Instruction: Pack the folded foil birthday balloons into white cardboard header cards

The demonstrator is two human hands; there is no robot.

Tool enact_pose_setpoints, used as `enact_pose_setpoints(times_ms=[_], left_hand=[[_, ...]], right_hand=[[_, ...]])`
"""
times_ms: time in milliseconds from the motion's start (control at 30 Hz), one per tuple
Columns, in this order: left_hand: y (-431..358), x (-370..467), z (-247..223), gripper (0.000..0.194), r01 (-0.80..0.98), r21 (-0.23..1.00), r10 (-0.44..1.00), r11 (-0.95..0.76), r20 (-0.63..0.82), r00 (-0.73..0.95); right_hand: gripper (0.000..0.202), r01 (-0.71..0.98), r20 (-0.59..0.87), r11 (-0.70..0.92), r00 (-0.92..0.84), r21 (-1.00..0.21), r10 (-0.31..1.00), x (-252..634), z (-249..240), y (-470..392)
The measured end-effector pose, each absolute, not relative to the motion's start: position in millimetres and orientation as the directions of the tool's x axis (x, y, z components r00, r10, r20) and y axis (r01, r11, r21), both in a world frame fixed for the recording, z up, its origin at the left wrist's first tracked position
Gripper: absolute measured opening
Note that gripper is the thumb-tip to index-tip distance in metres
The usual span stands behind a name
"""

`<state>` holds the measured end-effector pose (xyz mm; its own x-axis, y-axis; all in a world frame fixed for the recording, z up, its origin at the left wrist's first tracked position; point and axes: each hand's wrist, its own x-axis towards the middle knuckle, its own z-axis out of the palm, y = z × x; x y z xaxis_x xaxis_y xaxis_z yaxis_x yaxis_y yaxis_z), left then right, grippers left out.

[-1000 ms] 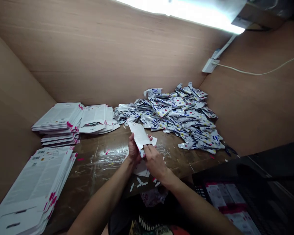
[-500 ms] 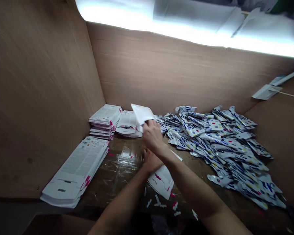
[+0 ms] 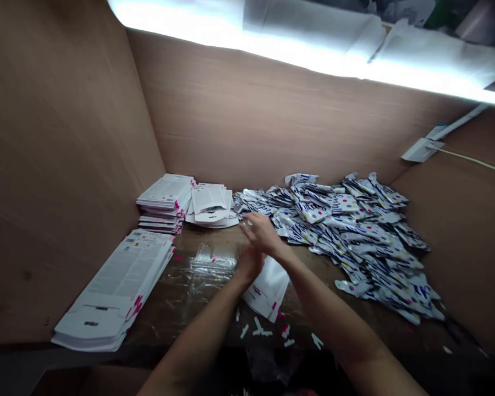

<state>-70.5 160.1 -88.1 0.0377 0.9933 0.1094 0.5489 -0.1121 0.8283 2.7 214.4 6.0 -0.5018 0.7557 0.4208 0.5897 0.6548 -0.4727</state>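
Observation:
My right hand [image 3: 263,235] hovers over the middle of the table with its fingers apart and nothing in them. Just below it is my left hand [image 3: 249,265], beside a flat white printed carton [image 3: 268,289] with pink marks lying on the table. My left fingers are mostly hidden behind the right hand, so their grip is unclear. Beyond my right hand, to the left, lies a small loose pile of white cartons [image 3: 210,201] against the back wall.
Stacked cartons [image 3: 167,190] stand in the back left corner, with longer flat cartons [image 3: 115,286] nearer. Dotted foil pouches [image 3: 355,242] are heaped at right. Paper scraps [image 3: 260,327] lie at the front edge. Wooden panels [image 3: 247,121] enclose the table; a lamp [image 3: 305,60] hangs above.
The white carton in my right hand has been let go onto the small pile at the back. My right hand has drawn back, nearer my left hand. The view has shifted slightly.

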Motion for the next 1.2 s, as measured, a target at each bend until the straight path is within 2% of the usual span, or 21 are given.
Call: enact_pose_setpoints(times_ms=[33,100,200,300,433,533,633,767,833,900,1033,1100,1133,1200], left_hand=[[161.3,-69.0,-90.6,0.021,0.555,0.826,0.995,-0.099,0.096,0.035],[164.6,-66.9,-94.1,0.013,0.523,0.848,0.996,-0.085,0.091,0.014],[173.5,-67.2,-96.1,0.012,0.469,0.879,0.995,-0.083,0.099,-0.010],[184.8,-71.7,-96.4,0.018,0.373,0.926,0.996,-0.057,0.076,-0.039],[193.5,-75.1,-98.6,0.031,0.200,0.980,0.995,0.018,0.003,-0.104],[191.9,-70.6,-100.5,0.038,0.076,0.994,0.988,0.074,-0.062,-0.142],[187.1,-63.8,-99.8,0.037,-0.022,0.994,0.980,0.106,-0.108,-0.167],[182.2,-59.0,-95.0,0.030,-0.160,0.979,0.973,0.127,-0.154,-0.173],[180.8,-57.8,-92.8,0.029,-0.244,0.957,0.971,0.159,-0.197,-0.139],[179.9,-55.9,-91.0,0.030,-0.334,0.918,0.964,0.213,-0.253,-0.080],[177.9,-50.4,-84.6,0.033,-0.486,0.818,0.942,0.309,-0.333,0.039],[175.5,-49.0,-77.9,0.036,-0.538,0.771,0.935,0.340,-0.340,0.103],[173.8,-49.0,-73.9,0.038,-0.557,0.751,0.931,0.354,-0.337,0.138],[168.7,-49.8,-66.1,0.045,-0.592,0.705,0.920,0.390,-0.314,0.233]], right_hand=[[0.023,0.593,0.426,0.571,-0.381,-0.568,0.820,35.5,-3.6,204.3],[0.024,0.629,0.389,0.414,-0.188,-0.658,0.902,96.2,-23.3,178.3],[0.032,0.677,0.341,0.236,0.024,-0.697,0.940,157.7,-49.3,130.9],[0.034,0.652,0.293,0.118,0.167,-0.749,0.941,175.2,-67.7,89.1],[0.036,0.567,0.171,0.075,0.117,-0.820,0.978,156.3,-79.9,57.8],[0.064,0.520,0.081,0.040,0.056,-0.853,0.995,139.7,-82.9,48.1],[0.070,0.485,0.017,-0.026,0.084,-0.874,0.996,133.7,-84.6,44.0],[0.068,0.547,0.093,-0.003,0.148,-0.837,0.985,139.7,-87.6,43.0],[0.068,0.574,0.158,0.014,0.203,-0.818,0.966,143.5,-89.7,44.1],[0.071,0.518,0.144,0.012,0.214,-0.855,0.966,144.7,-91.8,46.5],[0.070,0.209,0.003,-0.021,0.116,-0.978,0.993,137.1,-93.3,53.7],[0.064,0.113,0.011,-0.001,0.107,-0.994,0.994,131.6,-90.6,57.1],[0.060,0.124,0.040,0.023,0.130,-0.992,0.991,129.3,-88.4,58.4],[0.052,0.258,0.130,0.074,0.207,-0.963,0.970,126.1,-83.4,60.2]])
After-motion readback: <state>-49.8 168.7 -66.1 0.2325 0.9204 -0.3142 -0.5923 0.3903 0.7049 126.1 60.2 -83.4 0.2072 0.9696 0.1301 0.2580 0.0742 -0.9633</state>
